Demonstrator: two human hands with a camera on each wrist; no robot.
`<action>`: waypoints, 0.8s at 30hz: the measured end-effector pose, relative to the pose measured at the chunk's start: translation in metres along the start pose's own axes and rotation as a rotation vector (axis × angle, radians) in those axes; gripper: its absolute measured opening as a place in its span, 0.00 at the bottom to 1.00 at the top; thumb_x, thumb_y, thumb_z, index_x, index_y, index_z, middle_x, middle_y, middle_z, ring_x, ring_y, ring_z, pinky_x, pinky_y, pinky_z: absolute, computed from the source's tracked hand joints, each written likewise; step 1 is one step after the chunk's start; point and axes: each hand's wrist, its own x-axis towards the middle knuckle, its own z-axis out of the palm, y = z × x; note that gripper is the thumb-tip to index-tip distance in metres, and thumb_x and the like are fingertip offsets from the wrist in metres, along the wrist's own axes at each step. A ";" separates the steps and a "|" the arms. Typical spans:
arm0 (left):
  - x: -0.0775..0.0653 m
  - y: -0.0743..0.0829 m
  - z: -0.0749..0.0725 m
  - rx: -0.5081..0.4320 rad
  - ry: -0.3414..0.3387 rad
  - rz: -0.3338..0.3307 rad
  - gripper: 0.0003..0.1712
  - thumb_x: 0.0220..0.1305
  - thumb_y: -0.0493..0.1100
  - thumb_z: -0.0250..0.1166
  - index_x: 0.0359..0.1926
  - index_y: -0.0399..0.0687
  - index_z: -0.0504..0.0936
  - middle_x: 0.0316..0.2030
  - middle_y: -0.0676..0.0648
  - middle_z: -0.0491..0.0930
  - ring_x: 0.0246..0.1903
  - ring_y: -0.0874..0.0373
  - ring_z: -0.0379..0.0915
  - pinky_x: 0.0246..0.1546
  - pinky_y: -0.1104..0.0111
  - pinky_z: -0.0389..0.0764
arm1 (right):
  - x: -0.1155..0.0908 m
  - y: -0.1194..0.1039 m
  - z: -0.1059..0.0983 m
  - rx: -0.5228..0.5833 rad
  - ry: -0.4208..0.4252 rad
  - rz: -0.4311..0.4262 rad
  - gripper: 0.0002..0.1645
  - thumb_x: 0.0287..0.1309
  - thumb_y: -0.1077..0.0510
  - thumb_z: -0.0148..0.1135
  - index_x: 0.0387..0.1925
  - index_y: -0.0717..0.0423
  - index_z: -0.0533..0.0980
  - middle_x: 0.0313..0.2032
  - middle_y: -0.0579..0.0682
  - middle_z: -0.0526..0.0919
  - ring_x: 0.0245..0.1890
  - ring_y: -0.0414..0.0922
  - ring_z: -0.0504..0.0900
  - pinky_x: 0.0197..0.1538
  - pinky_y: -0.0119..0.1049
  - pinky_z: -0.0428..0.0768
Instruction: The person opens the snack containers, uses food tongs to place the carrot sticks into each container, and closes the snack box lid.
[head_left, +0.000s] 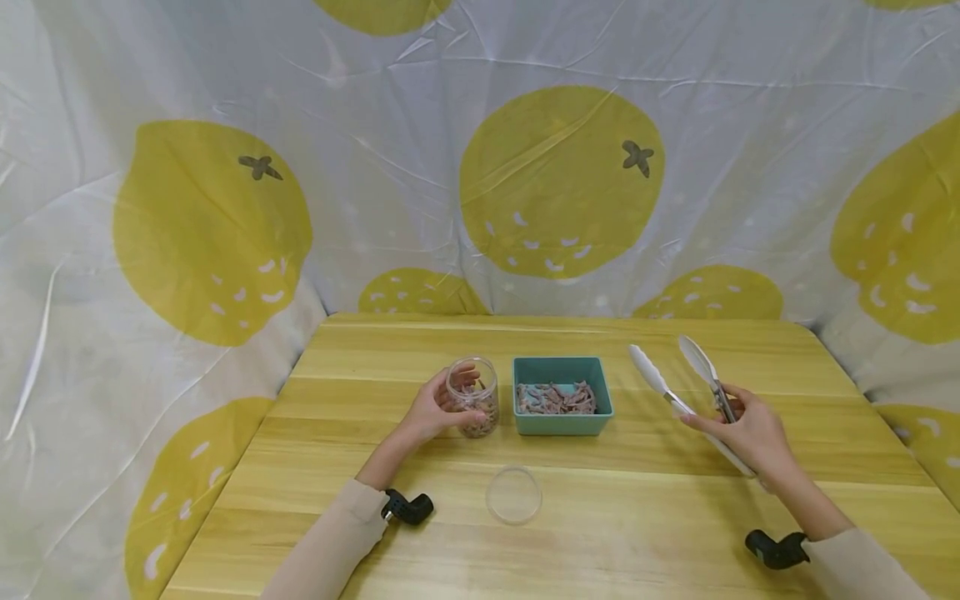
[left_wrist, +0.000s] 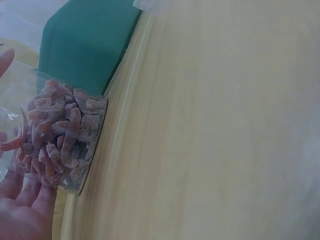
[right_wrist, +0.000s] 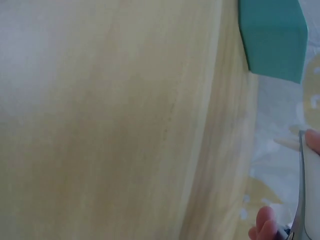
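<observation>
My left hand grips a clear jar with its top uncovered, thumb and fingers round its sides. Dried strips, brownish and dusted with pale powder, fill much of the jar in the left wrist view. Just right of the jar stands a teal box, its floor partly covered by similar strips. Off to the right of the box, my right hand holds metal tongs by the handles. The tongs' arms are spread apart, tips pointing away from me with nothing between them.
A round clear lid lies on the wooden table in front of the jar and box. Behind the table's far edge hangs a pale curtain printed with yellow fruit, which also runs along both sides.
</observation>
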 end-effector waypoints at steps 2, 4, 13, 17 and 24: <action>0.000 0.000 0.000 0.000 0.001 0.003 0.46 0.53 0.28 0.75 0.72 0.37 0.64 0.67 0.33 0.68 0.66 0.40 0.65 0.60 0.68 0.73 | 0.000 0.001 0.002 -0.003 0.006 -0.007 0.55 0.56 0.43 0.73 0.68 0.76 0.59 0.31 0.55 0.79 0.25 0.43 0.73 0.25 0.33 0.73; 0.000 -0.001 0.000 -0.003 0.000 0.007 0.46 0.54 0.28 0.75 0.72 0.36 0.64 0.66 0.32 0.68 0.66 0.39 0.65 0.60 0.68 0.73 | 0.000 0.003 0.005 -0.003 0.018 -0.015 0.54 0.56 0.45 0.74 0.67 0.77 0.59 0.29 0.54 0.77 0.23 0.43 0.71 0.24 0.33 0.72; 0.000 0.000 0.001 -0.017 -0.011 0.011 0.46 0.54 0.27 0.74 0.72 0.36 0.63 0.67 0.31 0.67 0.66 0.38 0.64 0.59 0.68 0.74 | 0.000 0.009 0.014 0.021 0.049 -0.048 0.49 0.55 0.50 0.75 0.60 0.82 0.61 0.18 0.49 0.68 0.15 0.40 0.64 0.17 0.32 0.65; -0.001 0.001 0.001 -0.015 -0.009 0.008 0.46 0.54 0.27 0.74 0.72 0.38 0.64 0.67 0.32 0.67 0.66 0.38 0.65 0.59 0.68 0.74 | 0.000 0.012 0.017 0.024 0.065 -0.048 0.49 0.55 0.51 0.75 0.60 0.84 0.60 0.17 0.48 0.67 0.13 0.38 0.63 0.16 0.31 0.65; -0.001 0.000 0.001 -0.019 -0.005 0.010 0.45 0.54 0.26 0.74 0.71 0.40 0.65 0.67 0.33 0.68 0.66 0.38 0.65 0.59 0.68 0.74 | 0.000 0.014 0.018 0.012 0.037 -0.013 0.54 0.56 0.50 0.74 0.64 0.86 0.56 0.16 0.47 0.65 0.12 0.38 0.61 0.17 0.32 0.64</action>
